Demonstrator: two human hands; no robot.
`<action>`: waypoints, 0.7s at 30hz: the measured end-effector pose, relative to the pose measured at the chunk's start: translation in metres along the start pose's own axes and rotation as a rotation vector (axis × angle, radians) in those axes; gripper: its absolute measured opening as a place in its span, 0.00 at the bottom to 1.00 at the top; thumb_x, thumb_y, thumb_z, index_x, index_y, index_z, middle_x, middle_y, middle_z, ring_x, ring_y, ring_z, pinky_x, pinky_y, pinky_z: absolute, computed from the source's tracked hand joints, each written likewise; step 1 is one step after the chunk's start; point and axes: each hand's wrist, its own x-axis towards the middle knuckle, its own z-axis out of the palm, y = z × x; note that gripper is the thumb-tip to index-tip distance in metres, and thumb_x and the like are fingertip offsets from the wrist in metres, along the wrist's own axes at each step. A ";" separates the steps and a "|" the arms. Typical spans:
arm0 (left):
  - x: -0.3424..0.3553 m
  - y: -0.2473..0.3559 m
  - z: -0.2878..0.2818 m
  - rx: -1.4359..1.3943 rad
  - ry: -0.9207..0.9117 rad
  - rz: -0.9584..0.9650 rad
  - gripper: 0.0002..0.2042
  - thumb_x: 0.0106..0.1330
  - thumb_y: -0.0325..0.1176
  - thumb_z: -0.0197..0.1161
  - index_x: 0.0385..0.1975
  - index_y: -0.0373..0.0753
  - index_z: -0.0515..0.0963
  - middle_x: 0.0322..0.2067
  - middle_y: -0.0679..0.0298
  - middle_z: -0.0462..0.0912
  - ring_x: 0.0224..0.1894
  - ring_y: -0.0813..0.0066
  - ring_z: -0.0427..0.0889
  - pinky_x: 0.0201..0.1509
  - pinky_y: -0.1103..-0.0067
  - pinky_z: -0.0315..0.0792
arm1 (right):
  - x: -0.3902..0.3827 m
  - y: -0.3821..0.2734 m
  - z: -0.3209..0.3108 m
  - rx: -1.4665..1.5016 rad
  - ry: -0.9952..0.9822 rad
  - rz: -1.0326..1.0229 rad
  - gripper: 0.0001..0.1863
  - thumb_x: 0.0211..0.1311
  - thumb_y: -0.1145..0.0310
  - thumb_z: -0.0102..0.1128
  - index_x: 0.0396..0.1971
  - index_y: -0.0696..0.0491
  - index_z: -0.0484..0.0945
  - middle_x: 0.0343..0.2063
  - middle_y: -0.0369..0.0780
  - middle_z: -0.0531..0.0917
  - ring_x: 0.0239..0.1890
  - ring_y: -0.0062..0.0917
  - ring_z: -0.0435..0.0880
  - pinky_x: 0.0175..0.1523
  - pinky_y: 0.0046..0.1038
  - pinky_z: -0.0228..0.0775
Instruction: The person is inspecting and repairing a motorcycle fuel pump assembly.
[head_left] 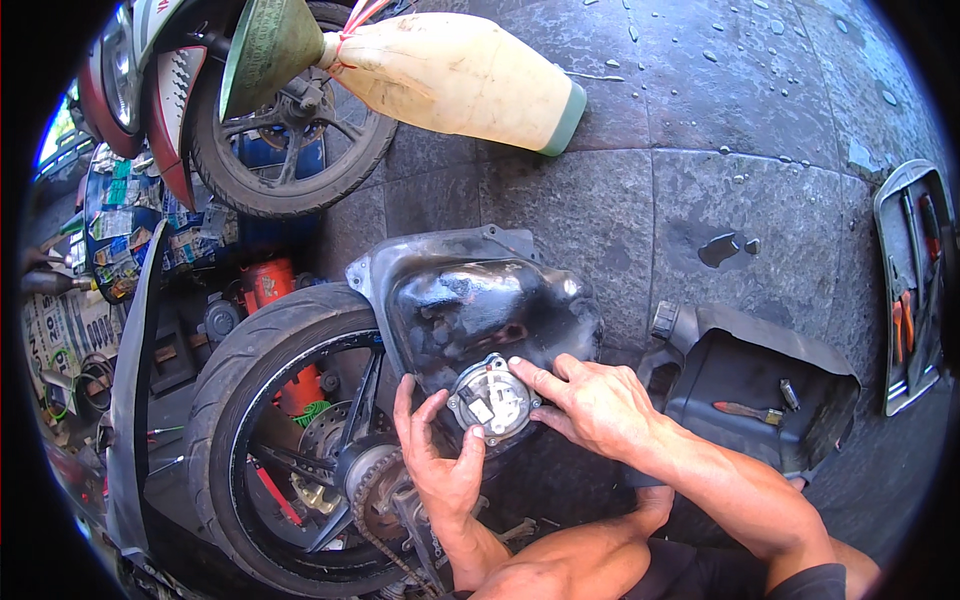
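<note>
A glossy black metal fuel tank (470,298) lies before me, its upper side showing. On its near end sits a round fuel pump (497,402) with a metal flange ring and a pale centre. My left hand (445,470) is at the pump's left side, fingers spread; its thumb touches the lower rim and its fingertips rest near the left edge. My right hand (605,405) grips the right side of the rim between index finger and thumb, the other fingers curled. Whether the pump sits fully flat on the tank cannot be told.
A motorcycle rear wheel (225,400) with chain and sprocket stands at left. A black plastic bin (830,370) at right holds a brush (740,411) and a small metal part. Beyond are a tool tray (893,390), a plastic jug (450,80) with a green funnel (265,55), and another wheel (330,190).
</note>
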 end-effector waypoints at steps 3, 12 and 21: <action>-0.001 0.004 0.002 -0.028 0.008 -0.032 0.25 0.53 0.25 0.71 0.54 0.36 0.79 0.72 0.45 0.67 0.72 0.47 0.69 0.74 0.61 0.65 | -0.011 -0.003 0.009 0.165 0.144 0.124 0.26 0.63 0.67 0.69 0.62 0.52 0.77 0.38 0.48 0.82 0.39 0.47 0.87 0.43 0.44 0.82; -0.001 -0.001 0.003 -0.056 0.015 0.043 0.27 0.53 0.24 0.63 0.58 0.33 0.76 0.72 0.40 0.64 0.71 0.47 0.70 0.73 0.62 0.66 | -0.034 0.001 0.000 0.789 0.178 0.631 0.14 0.68 0.81 0.48 0.49 0.65 0.79 0.42 0.47 0.87 0.48 0.29 0.88 0.57 0.32 0.80; -0.003 -0.016 0.009 -0.255 0.157 0.025 0.29 0.53 0.18 0.51 0.60 0.27 0.71 0.70 0.40 0.66 0.72 0.51 0.69 0.77 0.63 0.62 | -0.034 -0.006 0.001 0.966 -0.016 0.716 0.13 0.72 0.78 0.52 0.51 0.66 0.79 0.45 0.48 0.88 0.44 0.28 0.89 0.54 0.31 0.83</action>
